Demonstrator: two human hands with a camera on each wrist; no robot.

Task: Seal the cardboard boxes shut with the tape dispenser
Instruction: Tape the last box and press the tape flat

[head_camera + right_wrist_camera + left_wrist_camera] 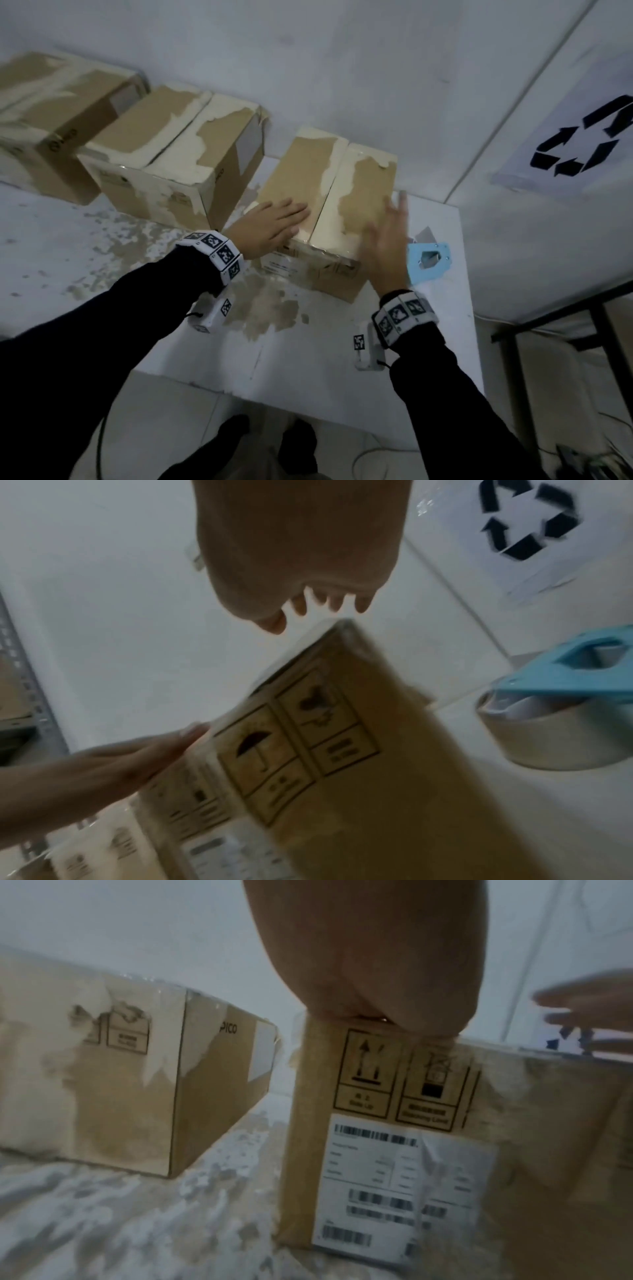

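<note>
The nearest cardboard box (363,192) stands on the white table (428,342), both top flaps down with a seam between them. My left hand (277,222) lies flat with straight fingers on the left flap. My right hand (387,236) is spread over the right flap, blurred; I cannot tell if it touches. In the left wrist view my palm (369,961) rests on the box's top edge above its labelled front face (394,1123). The blue tape dispenser (428,262) with its tape roll (548,739) sits on the table just right of the box; no hand holds it.
Two more cardboard boxes (178,154) (58,113) stand in a row to the left against the wall. A recycling sign (582,137) hangs on the right wall. The table's right edge (469,308) is close to the dispenser, and a black frame (599,325) stands beyond it.
</note>
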